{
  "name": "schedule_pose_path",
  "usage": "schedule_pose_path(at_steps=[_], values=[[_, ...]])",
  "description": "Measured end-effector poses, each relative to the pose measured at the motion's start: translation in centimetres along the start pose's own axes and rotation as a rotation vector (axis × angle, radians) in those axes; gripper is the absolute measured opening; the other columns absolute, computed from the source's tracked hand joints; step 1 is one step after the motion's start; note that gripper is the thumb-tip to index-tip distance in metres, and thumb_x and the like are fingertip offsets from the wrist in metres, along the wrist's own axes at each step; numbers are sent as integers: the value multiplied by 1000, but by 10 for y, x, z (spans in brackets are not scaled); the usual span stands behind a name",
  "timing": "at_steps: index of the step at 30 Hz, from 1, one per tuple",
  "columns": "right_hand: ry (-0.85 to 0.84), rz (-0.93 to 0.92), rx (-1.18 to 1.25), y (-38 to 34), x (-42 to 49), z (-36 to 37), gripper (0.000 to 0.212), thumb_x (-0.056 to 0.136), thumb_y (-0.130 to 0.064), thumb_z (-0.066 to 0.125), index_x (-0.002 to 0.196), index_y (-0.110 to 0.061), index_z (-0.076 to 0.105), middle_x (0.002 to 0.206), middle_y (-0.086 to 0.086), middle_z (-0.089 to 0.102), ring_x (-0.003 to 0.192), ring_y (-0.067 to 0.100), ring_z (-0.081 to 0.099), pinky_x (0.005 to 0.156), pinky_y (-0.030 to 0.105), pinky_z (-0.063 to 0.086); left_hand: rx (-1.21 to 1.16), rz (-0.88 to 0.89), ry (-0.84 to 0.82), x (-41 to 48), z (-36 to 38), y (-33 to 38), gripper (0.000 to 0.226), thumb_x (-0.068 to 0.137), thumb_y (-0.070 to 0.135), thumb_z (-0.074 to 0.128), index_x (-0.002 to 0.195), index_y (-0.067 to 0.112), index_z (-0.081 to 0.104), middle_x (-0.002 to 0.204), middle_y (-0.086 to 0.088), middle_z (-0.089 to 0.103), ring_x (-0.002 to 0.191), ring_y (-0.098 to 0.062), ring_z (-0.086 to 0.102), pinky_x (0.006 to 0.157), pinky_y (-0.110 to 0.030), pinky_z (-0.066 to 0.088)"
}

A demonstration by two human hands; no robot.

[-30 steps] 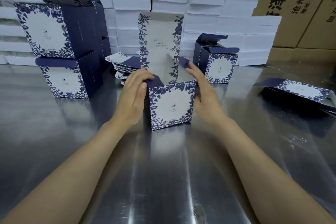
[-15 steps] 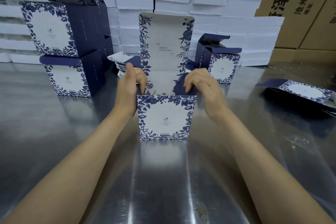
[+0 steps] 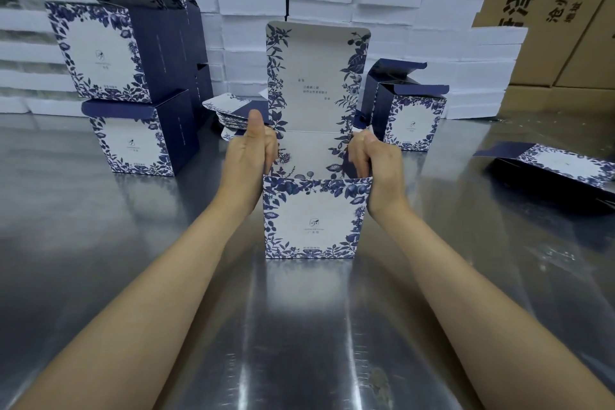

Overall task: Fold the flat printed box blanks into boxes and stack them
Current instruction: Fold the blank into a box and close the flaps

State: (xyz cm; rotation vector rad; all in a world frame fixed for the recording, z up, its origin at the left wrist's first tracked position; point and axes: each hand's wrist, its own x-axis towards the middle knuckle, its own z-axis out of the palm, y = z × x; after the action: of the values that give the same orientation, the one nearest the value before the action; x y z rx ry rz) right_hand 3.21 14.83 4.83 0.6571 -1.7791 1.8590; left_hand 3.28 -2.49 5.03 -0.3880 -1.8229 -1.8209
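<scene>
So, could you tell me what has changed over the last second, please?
The blue-and-white floral cardboard box turned square to the camera and came nearer on the steel table. The left hand and right hand moved from pressing its navy side flaps to gripping its top side edges, left thumb raised. Its tall lid stayed upright; the stacked finished boxes and the flat blank at right did not move.

Cool, even overhead light fills the scene. The steel counter [image 3: 100, 260] throws back soft white glare streaks near the viewer and smeared reflections. Shadows are faint. Wide-angle distortion bends the far stacks at the left and right edges; the corners look slightly soft.
</scene>
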Motion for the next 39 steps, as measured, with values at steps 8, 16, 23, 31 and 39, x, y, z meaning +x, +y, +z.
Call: schedule_pose_path(at_steps=[8,16,23,31,39], values=[[50,-100,-23,6,0,-5,36,95,-15,32,80,-16,65,102,6,60,107,20,54,98,31,39,82,127,119,-11,0,-5,53,102,33,31,64,20,65,95,5,62,101,-15,58,91,-25,41],[154,279,123,-6,10,-14,30,91,-23,55,121,-27,54,124,-4,61,115,7,58,93,22,47,-93,-114,166,-10,0,1,30,94,41,49,120,29,59,127,4,60,111,-6,59,95,-25,46],[167,690,220,-18,9,-12,21,86,-13,62,104,-3,67,76,4,61,68,17,57,57,21,43,-252,-260,-56,-19,13,4,17,99,15,50,96,30,59,79,26,71,77,10,66,65,-9,49],[265,701,65,-33,14,-17,20,77,-8,59,80,-16,41,82,7,32,75,20,30,57,29,19,-253,-266,-92,-24,24,8,17,101,17,44,101,31,54,80,27,71,77,10,65,64,-9,49],[255,686,65,-33,11,-17,26,81,-11,61,63,-18,43,62,6,41,49,16,40,47,19,26,-254,-274,-73,-24,23,6,21,100,14,45,96,30,56,78,27,71,75,10,65,65,-9,49]])
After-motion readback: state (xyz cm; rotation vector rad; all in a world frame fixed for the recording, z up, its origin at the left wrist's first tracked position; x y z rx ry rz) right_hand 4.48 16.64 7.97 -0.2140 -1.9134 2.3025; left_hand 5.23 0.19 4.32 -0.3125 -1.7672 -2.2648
